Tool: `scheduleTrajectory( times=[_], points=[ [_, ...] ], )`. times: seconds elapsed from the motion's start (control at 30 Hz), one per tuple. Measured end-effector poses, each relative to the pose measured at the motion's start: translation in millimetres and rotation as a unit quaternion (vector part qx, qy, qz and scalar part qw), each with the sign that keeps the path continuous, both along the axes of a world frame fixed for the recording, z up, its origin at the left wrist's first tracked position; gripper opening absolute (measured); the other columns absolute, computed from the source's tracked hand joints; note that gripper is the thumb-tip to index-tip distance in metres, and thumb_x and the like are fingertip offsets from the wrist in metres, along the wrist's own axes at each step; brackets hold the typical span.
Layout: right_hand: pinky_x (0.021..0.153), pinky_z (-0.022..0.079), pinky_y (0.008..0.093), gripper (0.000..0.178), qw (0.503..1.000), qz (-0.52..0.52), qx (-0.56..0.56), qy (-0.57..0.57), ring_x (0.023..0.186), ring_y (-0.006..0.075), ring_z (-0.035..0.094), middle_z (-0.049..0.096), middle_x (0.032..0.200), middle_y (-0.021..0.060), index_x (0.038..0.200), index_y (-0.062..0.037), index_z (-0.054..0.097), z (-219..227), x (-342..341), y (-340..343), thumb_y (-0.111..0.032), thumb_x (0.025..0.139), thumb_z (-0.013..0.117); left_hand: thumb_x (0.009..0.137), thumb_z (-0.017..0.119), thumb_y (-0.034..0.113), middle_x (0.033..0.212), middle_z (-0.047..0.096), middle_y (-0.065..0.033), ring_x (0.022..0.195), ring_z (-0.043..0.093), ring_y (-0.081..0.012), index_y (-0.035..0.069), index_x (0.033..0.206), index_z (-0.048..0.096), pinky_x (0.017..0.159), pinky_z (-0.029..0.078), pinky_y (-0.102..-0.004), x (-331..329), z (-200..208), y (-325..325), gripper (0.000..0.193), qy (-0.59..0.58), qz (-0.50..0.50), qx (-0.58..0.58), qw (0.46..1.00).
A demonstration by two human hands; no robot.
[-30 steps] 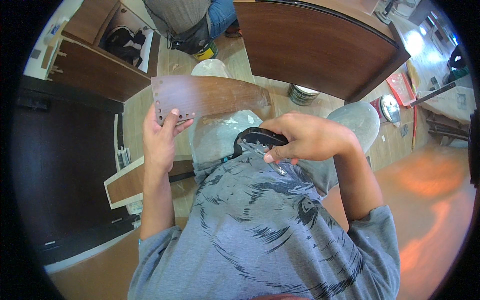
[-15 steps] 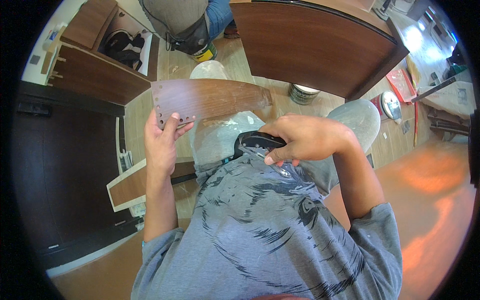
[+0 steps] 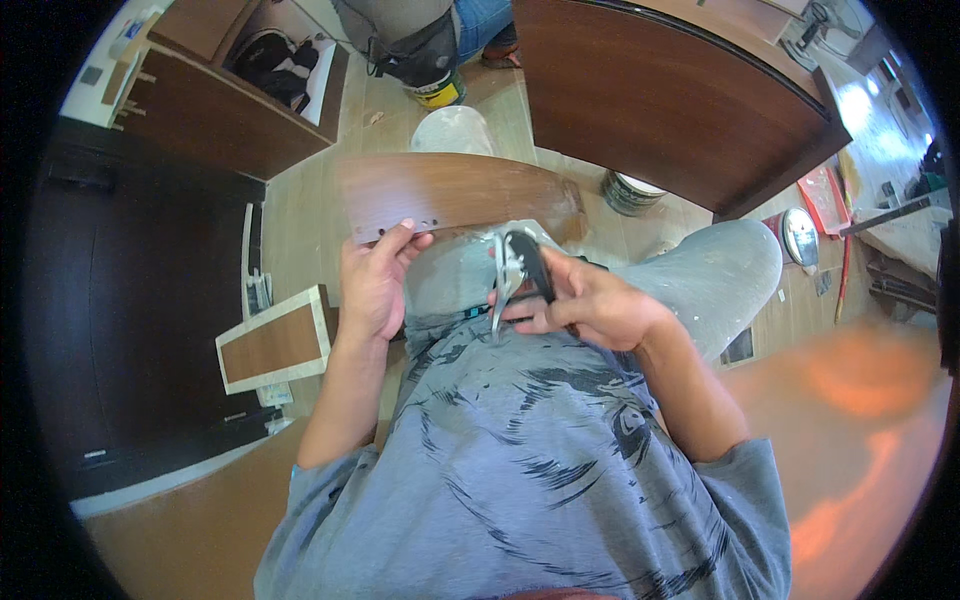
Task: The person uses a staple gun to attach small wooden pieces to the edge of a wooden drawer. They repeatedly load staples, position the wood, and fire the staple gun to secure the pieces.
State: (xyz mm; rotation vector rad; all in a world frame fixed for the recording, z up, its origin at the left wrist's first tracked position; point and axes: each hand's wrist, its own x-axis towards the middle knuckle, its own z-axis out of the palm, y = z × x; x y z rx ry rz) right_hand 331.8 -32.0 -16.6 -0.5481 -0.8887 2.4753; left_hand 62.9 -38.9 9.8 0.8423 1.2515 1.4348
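Note:
A long brown wood-grain panel (image 3: pixel 460 188), curved and narrower at its right end, lies across my knee and shin. Dark holes show near its lower left corner. There my left hand (image 3: pixel 372 283) pinches the edge, thumb on top and fingers beneath. Closer to my lap, my right hand (image 3: pixel 598 303) is closed around a plier-like tool (image 3: pixel 518 262) with a black grip and a shiny metal lever. The tool stands tilted up, apart from the panel's lower edge; its exact kind is not clear. My fingers cover part of the grip.
A dark brown cabinet (image 3: pixel 670 105) stands ahead, with a paint can (image 3: pixel 632 195) by its base. Another can (image 3: pixel 795 237) and a red tray (image 3: pixel 824 200) are at right. A wood piece with pale edges (image 3: pixel 272 345) sits at left. Ahead, a person (image 3: pixel 400 40) is partly visible.
My right hand has turned, swinging the tool from lying flat to upright with its metal lever at the left. My left hand still grips the panel's corner. The whole view has shifted slightly.

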Motion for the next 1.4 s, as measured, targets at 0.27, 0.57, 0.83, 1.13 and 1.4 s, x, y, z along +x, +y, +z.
scheduleTrajectory(
  times=[0.27, 0.57, 0.83, 1.13, 1.4],
  points=[
    [0.112, 0.046, 0.0466, 0.058, 0.994, 0.078, -0.056, 0.059, 0.127, 0.0346, 0.062, 0.062, 0.130, 0.0168, 0.147, 0.0058, 0.043, -2.3, -35.5, -5.3, 0.001, 0.091, 0.053, 0.099, 0.070, 0.014, 0.109, 0.068, -0.0051, 0.095, 0.066, -0.0158, 0.004, 0.121, 0.063, 0.082, 0.058, -0.0328, 3.7, -6.2, -1.4, 0.026, -0.029, -0.009, -0.090, 0.995],
    [0.089, 0.056, 0.0448, 0.042, 0.994, -0.017, -0.091, -0.064, 0.110, 0.0265, 0.066, 0.061, 0.121, 0.0123, 0.140, -0.0041, 0.047, 10.2, -66.9, -0.4, -0.006, 0.098, 0.050, 0.099, 0.070, 0.015, 0.110, 0.068, -0.0066, 0.094, 0.067, -0.0158, 0.003, 0.123, 0.062, 0.079, 0.060, -0.0318, 4.3, 10.7, -7.9, 0.028, 0.019, 0.023, -0.038, 0.999],
    [0.084, 0.055, 0.0419, 0.038, 0.990, -0.047, -0.001, -0.133, 0.107, 0.0213, 0.065, 0.062, 0.119, 0.0080, 0.136, -0.0071, 0.052, 7.3, -74.9, 3.7, -0.008, 0.097, 0.055, 0.099, 0.070, 0.018, 0.096, 0.070, -0.0072, 0.080, 0.069, -0.0150, -0.003, 0.107, 0.068, 0.071, 0.059, -0.0296, 20.8, 8.8, -17.3, 0.023, 0.074, 0.035, -0.030, 0.996],
    [0.069, 0.052, 0.0304, 0.013, 0.976, -0.061, 0.068, -0.198, 0.080, 0.0139, 0.063, 0.068, 0.093, 0.0020, 0.104, -0.0026, 0.070, 2.9, -84.8, -6.7, -0.005, 0.090, 0.070, 0.101, 0.070, 0.021, 0.091, 0.072, -0.0082, 0.079, 0.071, -0.0157, -0.004, 0.104, 0.069, 0.071, 0.060, -0.0296, 20.4, -4.9, -31.9, 0.026, 0.105, 0.031, -0.075, 0.991],
    [0.072, 0.053, 0.0287, 0.012, 0.968, -0.027, 0.114, -0.224, 0.080, 0.0139, 0.066, 0.069, 0.090, 0.0046, 0.105, -0.0023, 0.068, -2.1, -87.1, -5.0, -0.008, 0.094, 0.070, 0.102, 0.069, 0.022, 0.089, 0.071, -0.0084, 0.080, 0.071, -0.0153, -0.005, 0.103, 0.070, 0.070, 0.059, -0.0298, 20.8, -8.4, -37.9, 0.027, 0.102, 0.030, -0.065, 0.992]
  ],
)
